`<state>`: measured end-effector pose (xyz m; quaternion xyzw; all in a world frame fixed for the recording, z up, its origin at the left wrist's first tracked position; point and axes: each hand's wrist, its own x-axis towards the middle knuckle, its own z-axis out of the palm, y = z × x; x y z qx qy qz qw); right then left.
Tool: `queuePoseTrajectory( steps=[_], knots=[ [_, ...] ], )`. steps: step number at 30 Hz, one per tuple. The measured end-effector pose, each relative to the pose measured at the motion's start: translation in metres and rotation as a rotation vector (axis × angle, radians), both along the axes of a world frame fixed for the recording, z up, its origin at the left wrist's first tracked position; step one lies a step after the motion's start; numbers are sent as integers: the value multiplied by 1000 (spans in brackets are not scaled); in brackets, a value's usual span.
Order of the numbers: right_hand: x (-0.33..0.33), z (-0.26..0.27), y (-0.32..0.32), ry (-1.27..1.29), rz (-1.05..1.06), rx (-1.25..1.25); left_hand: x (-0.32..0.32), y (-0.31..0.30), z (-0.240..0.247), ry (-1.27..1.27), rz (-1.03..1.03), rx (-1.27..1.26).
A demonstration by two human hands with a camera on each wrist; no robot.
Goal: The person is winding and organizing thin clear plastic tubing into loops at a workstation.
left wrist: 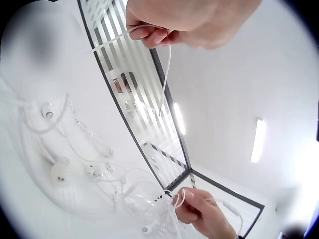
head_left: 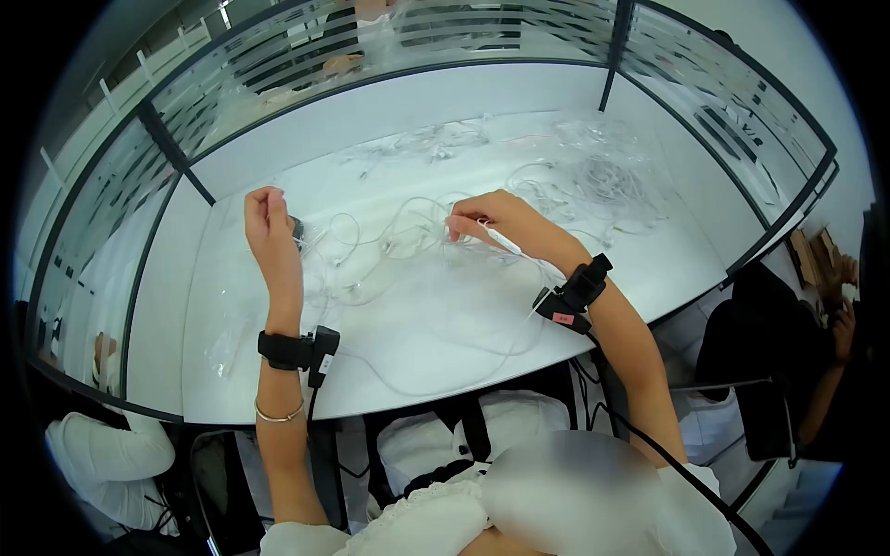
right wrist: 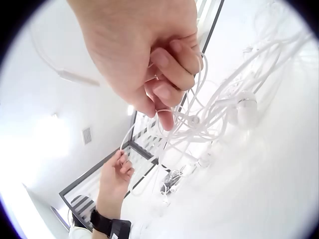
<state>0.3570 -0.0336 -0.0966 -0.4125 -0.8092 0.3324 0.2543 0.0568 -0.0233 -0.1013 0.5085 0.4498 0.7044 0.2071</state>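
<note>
White wired earphones (head_left: pixel 389 250) lie tangled on the white desk (head_left: pixel 649 259) between my two hands. My left hand (head_left: pixel 267 211) is raised above the desk and pinches a thin white cable (left wrist: pixel 167 59) between curled fingers (left wrist: pixel 149 34). My right hand (head_left: pixel 482 221) grips a looped bundle of white earphone cable (right wrist: pixel 199 94), fingers (right wrist: pixel 172 69) curled round it; an inline remote (head_left: pixel 505 243) hangs from it. Earbuds (right wrist: pixel 244 107) dangle just below the right hand. A taut cable runs from one hand to the other.
More earphone cables and clear plastic bags (head_left: pixel 593 176) lie heaped at the back right of the desk. Striped glass partitions (head_left: pixel 408 37) fence the desk's far sides. Another person (head_left: pixel 816 352) sits at the right, and a white sleeve (head_left: pixel 102 454) shows at the lower left.
</note>
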Motion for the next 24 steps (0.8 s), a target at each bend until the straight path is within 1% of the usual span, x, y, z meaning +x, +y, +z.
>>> queuePoseTrajectory(
  steps=[3, 4, 6, 7, 8, 9, 10, 11, 12, 13, 15, 17, 19, 21, 22, 23, 24],
  knots=[
    [3, -4, 6, 118, 4, 19, -21, 10, -8, 77, 47, -89],
    [2, -3, 6, 211, -8, 0, -29, 17, -15, 160, 72, -121],
    [2, 9, -1, 357, -97, -77, -40, 30, -29, 325, 122, -184],
    [3, 14, -4, 431, -142, -114, -41, 32, -34, 433, 138, -158],
    [4, 15, -3, 486, -138, -52, -42, 32, -39, 540, 153, -131],
    [6, 17, -2, 563, -100, -69, -39, 28, -38, 647, 167, -103],
    [11, 20, -1, 639, -61, -85, -35, 24, -36, 700, 194, -181],
    [14, 24, 0, 714, -22, -100, -29, 21, -32, 742, 223, -106],
    [11, 29, 0, 716, -32, -96, -22, 19, -27, 785, 251, -28],
    [12, 31, 3, 768, 33, -125, -12, 15, -18, 829, 278, 51],
    [6, 47, 0, 774, 95, -104, 16, -1, 5, 812, 175, 168],
    [-3, 65, -1, 719, 127, -94, 44, -18, 24, 732, -196, 119],
    [-15, 79, 0, 671, 158, -68, 75, -33, 29, 653, -455, -49],
    [-29, 91, 2, 632, 182, -38, 100, -41, 32, 629, -567, -93],
    [-35, 98, 2, 564, 168, -20, 110, -41, 33, 623, -579, -58],
    [-41, 101, -1, 557, 156, 5, 117, -41, 31, 614, -591, -32],
    [-47, 105, -1, 496, 156, 7, 119, -37, 28, 694, -518, 79]
  ],
)
